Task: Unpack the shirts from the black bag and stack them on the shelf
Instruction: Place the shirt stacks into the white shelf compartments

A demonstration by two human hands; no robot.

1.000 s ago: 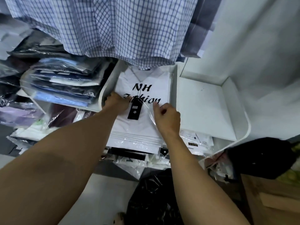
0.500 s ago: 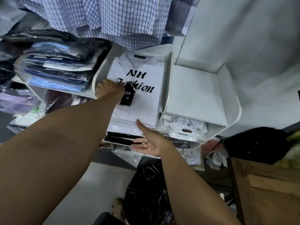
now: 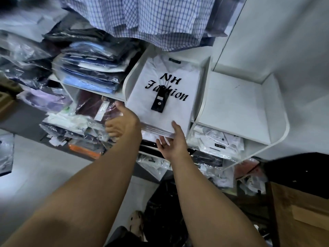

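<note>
Inventory, as I look down:
1. Blue-and-white checked cotton garment (image 3: pixel 142 20), hanging; my reference piece.
2. Plain white wall panel (image 3: pixel 284 41), directly right of the checked garment.
3. Flat orange plastic-wrapped packet (image 3: pixel 83 148), well below it, to the left.
4. Pale grey floor (image 3: pixel 35 175), farther below, left.
5. Brown wooden box (image 3: pixel 302 216), far below, right.
</note>
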